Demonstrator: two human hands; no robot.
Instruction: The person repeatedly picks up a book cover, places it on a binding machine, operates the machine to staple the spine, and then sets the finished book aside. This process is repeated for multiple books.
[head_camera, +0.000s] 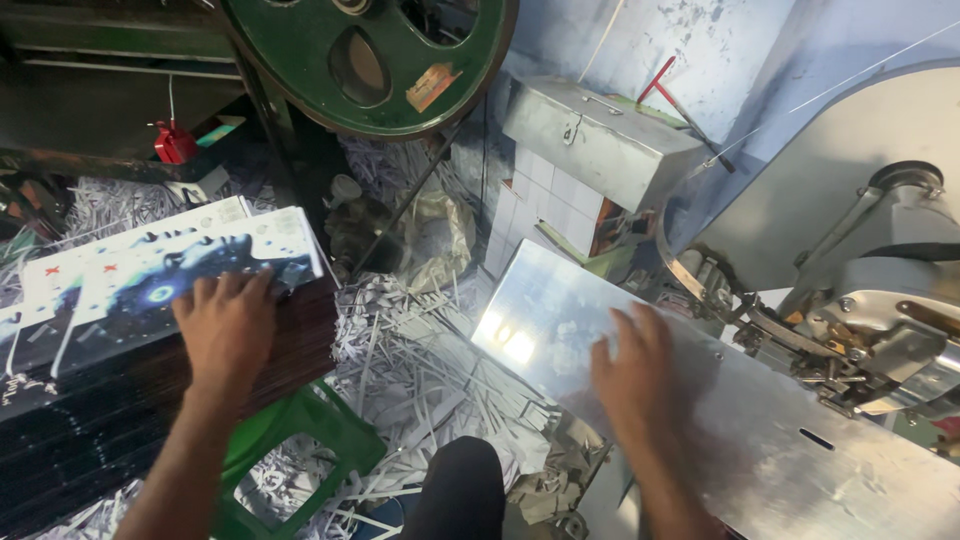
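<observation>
Left grip (228, 330) flat on glossy printed sheets (150, 270)

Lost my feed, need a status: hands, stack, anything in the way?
Left hand flat on printed card stack. Right hand open on metal machine table. Paper trimmings between.

Print-finishing workshop: green flywheel (370, 60), steel machine table (780, 440), paper trimmings (420, 370) littering floor.

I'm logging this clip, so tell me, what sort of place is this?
Probably a small print-finishing or paper-cutting workshop. Paper trimmings cover the floor, a tall stack of printed sheets sits under the left hand, and the right hand rests on a machine's metal table.
</observation>
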